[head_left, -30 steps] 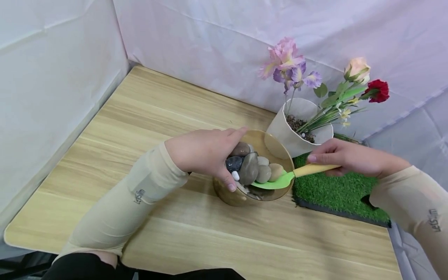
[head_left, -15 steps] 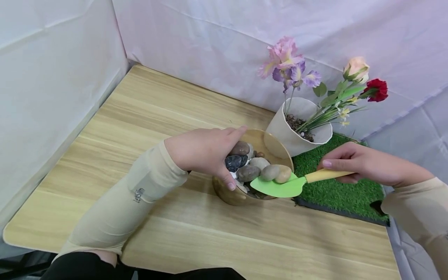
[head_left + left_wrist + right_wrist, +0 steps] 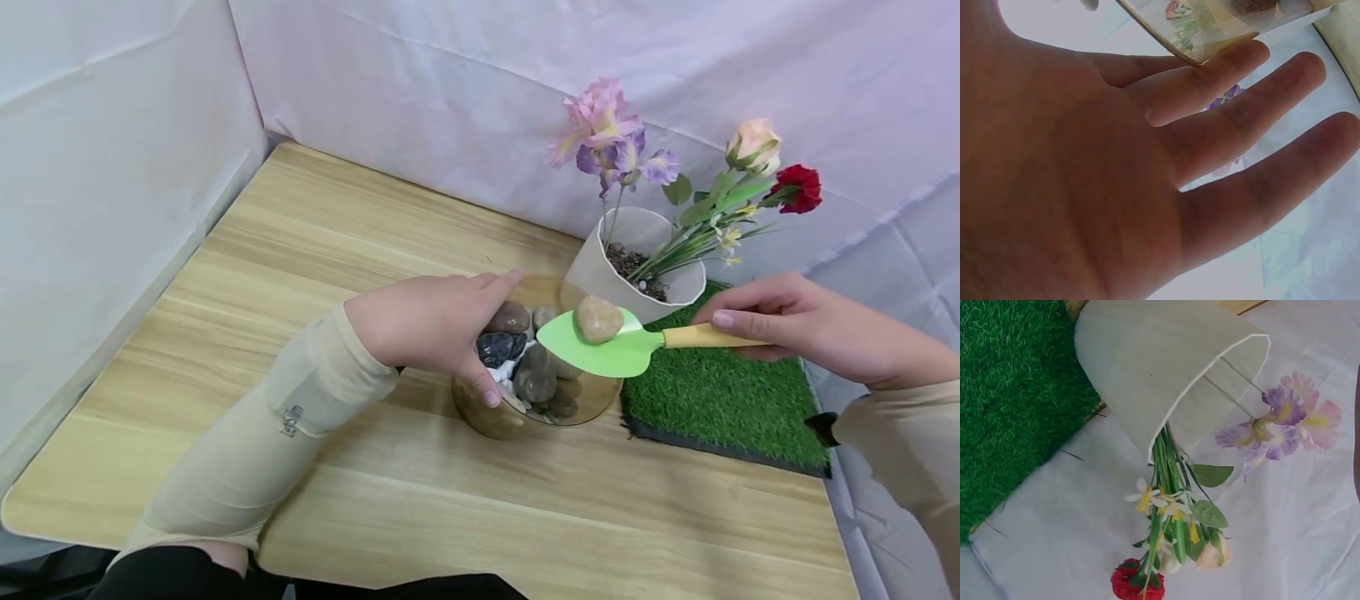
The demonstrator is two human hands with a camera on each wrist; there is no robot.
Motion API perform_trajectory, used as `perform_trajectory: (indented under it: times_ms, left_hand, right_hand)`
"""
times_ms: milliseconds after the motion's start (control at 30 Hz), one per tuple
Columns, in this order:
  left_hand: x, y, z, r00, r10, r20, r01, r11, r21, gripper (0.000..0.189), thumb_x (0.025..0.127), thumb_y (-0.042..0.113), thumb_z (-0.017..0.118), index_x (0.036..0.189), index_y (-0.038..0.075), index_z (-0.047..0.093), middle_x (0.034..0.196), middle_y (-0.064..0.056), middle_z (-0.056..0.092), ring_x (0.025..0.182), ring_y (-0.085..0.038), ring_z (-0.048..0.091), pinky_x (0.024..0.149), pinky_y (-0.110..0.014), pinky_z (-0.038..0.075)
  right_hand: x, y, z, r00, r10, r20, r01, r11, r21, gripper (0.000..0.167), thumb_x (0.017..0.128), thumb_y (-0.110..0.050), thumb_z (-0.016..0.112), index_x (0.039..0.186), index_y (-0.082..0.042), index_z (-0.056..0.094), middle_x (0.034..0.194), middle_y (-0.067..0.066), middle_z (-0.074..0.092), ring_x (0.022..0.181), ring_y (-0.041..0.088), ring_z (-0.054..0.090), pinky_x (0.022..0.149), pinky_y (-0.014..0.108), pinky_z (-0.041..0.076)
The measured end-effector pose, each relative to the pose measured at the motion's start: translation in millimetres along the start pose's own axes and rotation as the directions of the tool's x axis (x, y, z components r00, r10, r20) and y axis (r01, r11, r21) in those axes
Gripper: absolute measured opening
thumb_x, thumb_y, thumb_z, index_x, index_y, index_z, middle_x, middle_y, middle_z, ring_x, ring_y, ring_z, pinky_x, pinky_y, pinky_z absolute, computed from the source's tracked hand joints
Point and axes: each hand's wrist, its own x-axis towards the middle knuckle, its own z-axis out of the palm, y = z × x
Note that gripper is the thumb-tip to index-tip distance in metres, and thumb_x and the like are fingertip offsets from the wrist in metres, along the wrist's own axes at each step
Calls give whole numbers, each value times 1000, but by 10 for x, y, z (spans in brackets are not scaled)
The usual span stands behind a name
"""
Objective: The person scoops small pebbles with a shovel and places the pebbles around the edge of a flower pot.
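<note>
My right hand [image 3: 795, 329] grips the yellow handle of a small trowel [image 3: 596, 358] with a green blade. A beige stone [image 3: 598, 319] lies on the blade, held above a see-through amber bowl [image 3: 487, 421]. In the bowl are several grey, black and brown stones [image 3: 535, 373] and small white ones; the blade hides part of them. My left hand [image 3: 427, 325] rests against the bowl's left side, thumb on the near side. The left wrist view shows the fingers [image 3: 1260, 187] straight and spread, with the bowl's edge touching some of them.
Behind the bowl stands a white pot [image 3: 633, 283] with dark soil, pink-purple irises [image 3: 611, 137], a peach rose [image 3: 753, 146] and a red carnation [image 3: 798, 187]. A green turf mat [image 3: 731, 412] lies right of the bowl. White cloth [image 3: 420, 108] surrounds the wooden table [image 3: 360, 517].
My right hand has raised the trowel out of the stones and levelled it. A grey stone beside the beige one has left the blade. The left hand has stayed on the bowl.
</note>
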Motion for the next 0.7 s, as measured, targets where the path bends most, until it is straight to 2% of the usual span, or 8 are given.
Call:
perform_trajectory:
  times_ms: [100, 167, 267, 333, 467, 600, 700]
  left_hand:
    - [10, -8, 7, 1000, 5, -5, -5, 1000, -4, 146, 72, 58, 99, 171, -3, 12, 166, -21, 43, 147, -32, 49, 121, -43, 40]
    - [11, -24, 14, 1000, 4, -12, -4, 1000, -12, 146, 71, 58, 99, 171, -3, 13, 165, -21, 44, 147, -32, 50, 120, -44, 40]
    - [22, -40, 26, 1000, 9, -23, -10, 999, -33, 145, 70, 57, 101, 171, -2, 15, 163, -21, 46, 145, -32, 51, 119, -44, 41]
    - [33, -49, 35, 999, 19, -31, -20, 999, -49, 144, 68, 55, 102, 170, 0, 18, 160, -18, 50, 143, -30, 53, 118, -44, 42]
    - [51, -59, 46, 999, 24, -45, -27, 997, -72, 142, 66, 53, 104, 170, 3, 21, 157, -16, 52, 140, -28, 55, 117, -45, 44]
    - [49, -58, 52, 999, 21, -46, -24, 998, -56, 145, 65, 54, 104, 170, 2, 19, 159, -16, 50, 139, -28, 54, 116, -46, 44]
    - [58, -44, 51, 999, 27, -43, -28, 999, -30, 145, 66, 56, 103, 170, 0, 19, 160, -16, 49, 139, -28, 54, 116, -46, 44]
  right_hand:
    - [0, 27, 18, 999, -40, -13, 40, 999, 14, 31, 114, -2, 52, 120, -10, 81, 80, 7, 56, 63, 25, 45, 50, 36, 40]
    - [-3, 51, 22, 999, -41, -33, 41, 999, 9, 31, 114, -2, 51, 122, -10, 81, 85, 7, 61, 69, 23, 50, 53, 32, 46]
    - [-30, 108, -7, 997, -26, -71, 28, 999, 22, 31, 114, -3, 51, 125, -10, 80, 89, 8, 62, 72, 23, 50, 56, 31, 48]
    - [-48, 147, -51, 996, -16, -91, 21, 998, 55, 31, 114, -3, 51, 126, -9, 79, 83, 9, 58, 67, 25, 48, 54, 32, 46]
    - [-57, 217, -162, 993, -25, -118, 43, 988, 150, 32, 115, -2, 49, 128, -8, 77, 68, 9, 41, 55, 31, 33, 49, 38, 33]
    - [-40, 280, -225, 988, -20, -153, 53, 975, 216, 30, 116, -3, 47, 124, -5, 77, 65, 9, 38, 53, 32, 29, 50, 40, 30]
    - [-35, 327, -235, 981, 36, -191, 13, 969, 249, 28, 117, -9, 48, 117, -4, 75, 64, 10, 37, 54, 33, 27, 52, 42, 28]
